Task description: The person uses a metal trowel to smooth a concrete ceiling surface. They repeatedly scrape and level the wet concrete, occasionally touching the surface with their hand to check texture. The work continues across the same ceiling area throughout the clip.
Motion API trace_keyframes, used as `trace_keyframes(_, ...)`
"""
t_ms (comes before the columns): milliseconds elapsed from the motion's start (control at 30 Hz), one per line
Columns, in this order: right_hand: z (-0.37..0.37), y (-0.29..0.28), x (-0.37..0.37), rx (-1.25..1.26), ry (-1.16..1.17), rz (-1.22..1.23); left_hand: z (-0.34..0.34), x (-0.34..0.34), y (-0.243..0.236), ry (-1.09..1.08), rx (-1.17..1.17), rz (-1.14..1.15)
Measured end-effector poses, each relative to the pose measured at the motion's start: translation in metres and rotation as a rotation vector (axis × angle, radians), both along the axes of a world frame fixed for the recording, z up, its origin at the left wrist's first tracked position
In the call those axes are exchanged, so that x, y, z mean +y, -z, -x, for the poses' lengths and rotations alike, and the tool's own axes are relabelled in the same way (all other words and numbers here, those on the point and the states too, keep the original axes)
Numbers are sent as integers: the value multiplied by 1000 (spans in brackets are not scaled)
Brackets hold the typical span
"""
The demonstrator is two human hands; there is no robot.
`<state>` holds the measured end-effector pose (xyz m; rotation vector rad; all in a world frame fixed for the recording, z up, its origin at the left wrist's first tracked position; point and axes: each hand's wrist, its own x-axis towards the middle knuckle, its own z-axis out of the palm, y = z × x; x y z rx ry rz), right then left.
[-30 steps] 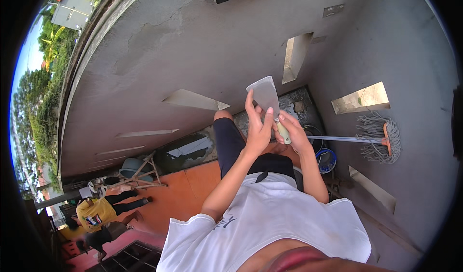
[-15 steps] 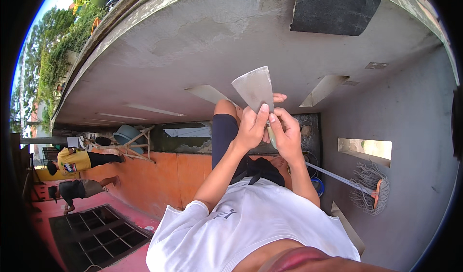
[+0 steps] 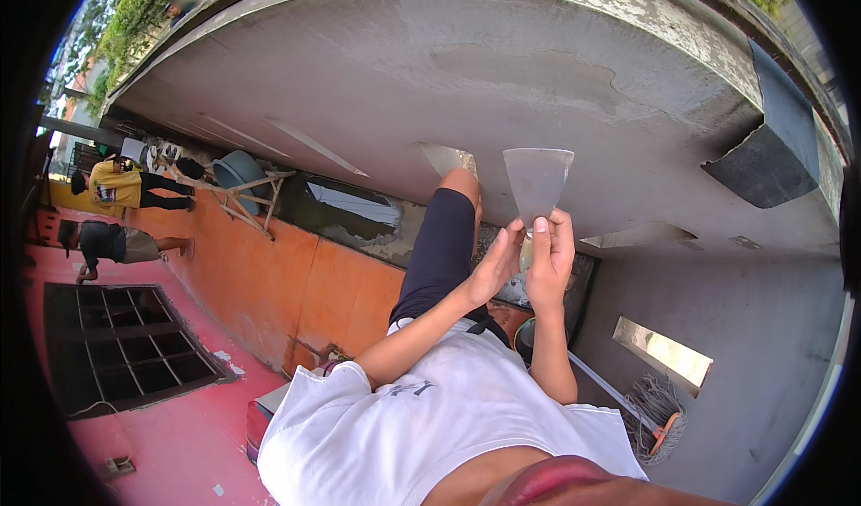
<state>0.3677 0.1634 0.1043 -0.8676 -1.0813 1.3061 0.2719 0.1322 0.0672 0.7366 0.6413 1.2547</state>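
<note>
A metal putty knife [image 3: 538, 178] with a pale handle stands blade-up at the middle of the head view. My right hand [image 3: 551, 260] is closed on its handle, the thumb near the blade's base. My left hand [image 3: 493, 266] is just left of the handle, fingers loosely extended and apart; whether its fingertips touch the knife is unclear. My bent leg in dark shorts is beyond the left forearm.
Around me are a grey wall [image 3: 404, 84] with slots, a dark sheet [image 3: 760, 170] over it, a mop [image 3: 653, 416] at right, a blue tub [image 3: 235, 178] on a wooden frame, a pink wall with a barred window [image 3: 134, 344], and two people [image 3: 121, 185] at left.
The knife has turned more upright and moved right. My left hand has come off the blade's base, leaving the right hand holding it. The view has swung, bringing more window into sight.
</note>
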Motion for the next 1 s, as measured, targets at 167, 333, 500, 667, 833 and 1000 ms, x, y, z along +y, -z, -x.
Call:
trace_keyframes(167, -12, 5, -18, -171, -75, 118, 10, -23, -1, 233, 157, 223)
trace_keyframes(333, -6, -18, -31, -301, -78, -88, 13, -28, -4, 26, 480, -129)
trace_keyframes(500, 1, -42, -37, -173, -72, -79, 24, -56, -42, -55, 495, -101)
trace_keyframes(667, 11, -42, -40, -160, -51, -146, 30, -97, -56, -134, 517, 17)
trace_keyframes(833, 27, -52, -32, -224, -84, -213, 49, -124, -45, -77, 246, 80)
trace_keyframes(1000, 57, -53, -41, -243, -28, -222, 87, -127, -40, 43, -68, 43)
